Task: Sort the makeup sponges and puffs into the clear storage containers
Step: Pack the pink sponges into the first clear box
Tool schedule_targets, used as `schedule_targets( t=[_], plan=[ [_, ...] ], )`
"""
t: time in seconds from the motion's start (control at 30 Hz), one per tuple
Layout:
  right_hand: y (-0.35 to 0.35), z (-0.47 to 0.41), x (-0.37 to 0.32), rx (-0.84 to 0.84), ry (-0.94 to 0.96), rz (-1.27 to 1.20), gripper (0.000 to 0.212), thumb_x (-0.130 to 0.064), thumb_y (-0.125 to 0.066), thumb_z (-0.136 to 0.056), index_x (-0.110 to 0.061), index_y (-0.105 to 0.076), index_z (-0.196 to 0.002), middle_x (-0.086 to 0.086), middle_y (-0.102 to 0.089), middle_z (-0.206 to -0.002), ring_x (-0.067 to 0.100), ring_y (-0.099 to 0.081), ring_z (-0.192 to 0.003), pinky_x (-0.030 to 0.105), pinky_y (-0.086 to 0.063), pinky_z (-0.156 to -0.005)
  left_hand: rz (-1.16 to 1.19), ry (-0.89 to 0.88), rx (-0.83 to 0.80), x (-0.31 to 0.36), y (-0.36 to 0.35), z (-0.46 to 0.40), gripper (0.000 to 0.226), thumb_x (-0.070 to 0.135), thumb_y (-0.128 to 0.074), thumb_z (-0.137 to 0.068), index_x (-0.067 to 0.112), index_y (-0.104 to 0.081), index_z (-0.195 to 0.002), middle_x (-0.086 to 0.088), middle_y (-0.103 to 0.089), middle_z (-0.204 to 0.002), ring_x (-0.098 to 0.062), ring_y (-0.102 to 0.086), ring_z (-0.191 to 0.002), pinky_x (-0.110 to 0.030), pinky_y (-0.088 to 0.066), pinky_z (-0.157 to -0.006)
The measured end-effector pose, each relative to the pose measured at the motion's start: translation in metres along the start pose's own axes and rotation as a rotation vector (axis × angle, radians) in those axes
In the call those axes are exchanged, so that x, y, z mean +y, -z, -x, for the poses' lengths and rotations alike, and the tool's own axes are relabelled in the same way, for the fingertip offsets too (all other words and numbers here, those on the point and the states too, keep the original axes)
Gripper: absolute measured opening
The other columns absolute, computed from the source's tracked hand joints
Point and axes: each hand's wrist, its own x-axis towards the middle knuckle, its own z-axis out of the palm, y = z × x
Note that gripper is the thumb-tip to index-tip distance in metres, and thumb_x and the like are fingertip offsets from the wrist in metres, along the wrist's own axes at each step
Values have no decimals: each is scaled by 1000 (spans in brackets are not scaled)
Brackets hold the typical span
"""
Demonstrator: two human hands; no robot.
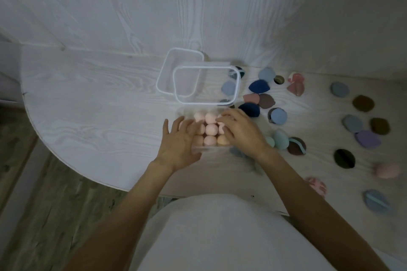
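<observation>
A clear container (199,149) near the table's front edge holds several peach-pink sponges (211,129) in rows. My left hand (180,143) lies over its left side with fingers spread and straight. My right hand (240,130) rests on its right side, fingers bent over the sponges there; I cannot tell whether it pinches one. Behind it stands a second clear container (236,86) with nothing visible inside, and a clear lid (164,68) leans against its left side. Loose sponges and puffs lie to the right, among them a navy sponge (257,86) and a light blue puff (278,116).
The white wood-grain table (99,99) has a rounded left edge, with wooden floor (44,204) beyond. More puffs are scattered at the far right: a dark olive puff (363,103), a lilac puff (367,139), a black puff (344,158). A white wall panel (154,6) rises behind.
</observation>
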Motion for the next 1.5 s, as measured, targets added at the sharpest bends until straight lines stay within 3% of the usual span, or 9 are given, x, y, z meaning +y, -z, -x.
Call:
schedule_targets(
  t=[0.13,0.37,0.57,0.7,0.9,1.03,1.13,1.33,1.5],
  plan=[
    [17,47,17,202,-10,-45,29,-18,-46,-87,-9,-67,-105,9,-63,-108,27,-54,-102,37,-43,-89,115,-240,335,31,-1,-8,53,46,-51,-73,18,-61,-116,-3,-63,-114,-27,-56,-108,-41,-41,-92],
    [32,149,78,425,-392,128,25,-12,-50,-85,-6,-67,-102,16,-64,-108,35,-60,-96,41,-48,-86,32,-307,210,118,-26,-33,47,30,-74,-62,13,-65,-106,-8,-66,-109,-30,-63,-95,-38,-49,-78],
    [51,209,152,281,-730,274,36,16,-67,-62,0,-66,-95,28,-62,-101,47,-59,-79,49,-49,-70,17,-295,315,123,-43,-31,33,16,-68,-63,12,-66,-97,-9,-66,-102,-31,-61,-85,-38,-42,-78],
    [56,220,186,157,-915,388,30,0,-33,-94,-5,-57,-110,30,-57,-118,51,-60,-88,50,-54,-66,44,-322,269,117,-44,-28,42,12,-68,-64,11,-65,-105,-10,-66,-104,-33,-61,-89,-40,-46,-82],
    [54,229,223,-57,-1116,332,46,-23,-54,-90,-6,-38,-130,16,-37,-137,36,-36,-127,50,-34,-105,37,-326,176,119,-38,-25,48,28,-43,-70,10,-65,-109,-10,-67,-102,-32,-62,-87,-39,-47,-82],
    [57,211,195,314,-816,228,33,15,-52,-76,4,-59,-106,24,-53,-119,43,-51,-99,44,-47,-80,111,-343,167,114,-41,-29,47,28,-45,-73,11,-64,-112,-10,-65,-110,-32,-60,-95,-39,-46,-86],
    [61,177,144,495,-517,-18,30,11,-57,-78,-2,-62,-105,20,-54,-120,35,-54,-104,39,-47,-83,214,-362,211,107,-40,-30,43,15,-61,-75,9,-61,-117,-13,-59,-119,-31,-54,-106,-38,-44,-91],
    [49,95,57,388,-371,-414,32,-17,-58,-89,-15,-51,-119,6,-56,-119,20,-58,-96,37,-52,-79,208,-278,375,63,-17,-16,52,40,-57,-76,9,-59,-117,-11,-57,-121,-25,-50,-110,-36,-36,-98],
    [30,30,4,234,-190,-488,30,-18,-63,-86,-13,-56,-115,4,-60,-113,17,-56,-97,35,-49,-80,49,-18,298,-1,-20,5,91,72,-52,-60,10,-49,-126,-13,-51,-130,-31,-44,-121,-60,-28,-104]
  ],
)
